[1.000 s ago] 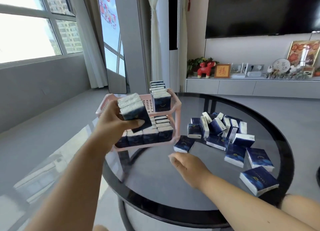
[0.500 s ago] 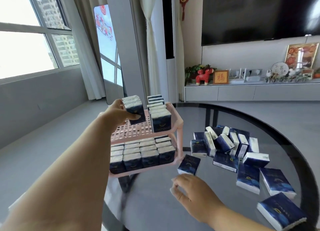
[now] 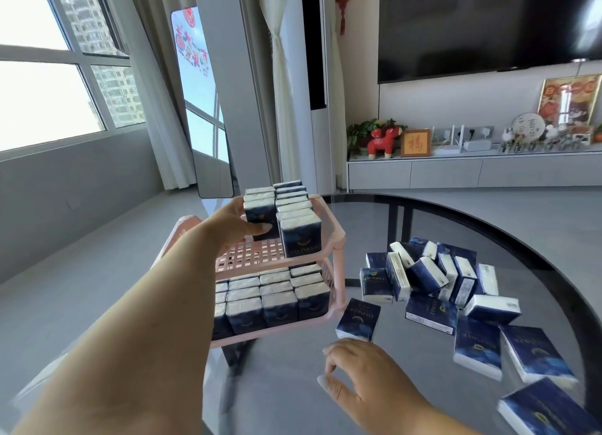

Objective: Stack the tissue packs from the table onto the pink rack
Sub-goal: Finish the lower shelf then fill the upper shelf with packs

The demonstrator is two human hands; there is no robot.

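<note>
The pink rack (image 3: 338, 239) has two tiers and stands at the left of the round glass table (image 3: 488, 226). My left hand (image 3: 228, 229) grips a small stack of navy-and-white tissue packs (image 3: 260, 211) on the top tier, beside a row of upright packs (image 3: 298, 226). The bottom tier is filled with packs (image 3: 270, 299). One pack (image 3: 358, 319) lies just right of the rack, and my right hand (image 3: 355, 377) hovers in front of it with loosely curled fingers, holding nothing. A loose pile of packs (image 3: 433, 276) covers the table's right side.
More packs (image 3: 534, 353) lie near the table's front right edge. A TV cabinet (image 3: 456, 171) with ornaments stands behind the table, a tall white air conditioner (image 3: 309, 86) left of it. Windows and grey floor are at the left.
My left hand carried its stack of packs from in front of the rack up onto the top tier, next to the row there. My right hand stayed near the single pack.
</note>
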